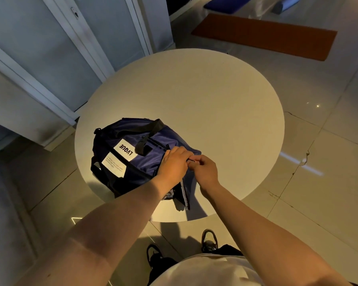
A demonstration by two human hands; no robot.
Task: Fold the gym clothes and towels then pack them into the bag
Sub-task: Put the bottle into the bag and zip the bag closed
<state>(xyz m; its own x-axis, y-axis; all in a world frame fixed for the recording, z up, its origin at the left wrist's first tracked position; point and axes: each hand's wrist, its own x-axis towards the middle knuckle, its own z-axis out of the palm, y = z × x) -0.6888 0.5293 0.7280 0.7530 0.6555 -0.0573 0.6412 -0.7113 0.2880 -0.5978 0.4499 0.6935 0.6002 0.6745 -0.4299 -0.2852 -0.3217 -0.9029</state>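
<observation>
A navy blue bag [132, 162] with black straps and white labels lies on the near left part of a round white table [205, 100]. My left hand [174, 164] grips the bag's top edge at its right end. My right hand [205, 170] is right beside it and pinches a small dark zipper pull [191, 160] between thumb and fingers. The bag's near end gapes a little, and a bit of pale fabric [170, 196] shows inside under my left wrist. No loose clothes or towels lie on the table.
White cabinet doors [50, 58] stand to the left of the table. An orange-brown mat [265, 36] lies on the tiled floor beyond it, with blue items [225, 5] farther back. My shoes [209, 240] are below the table's near edge.
</observation>
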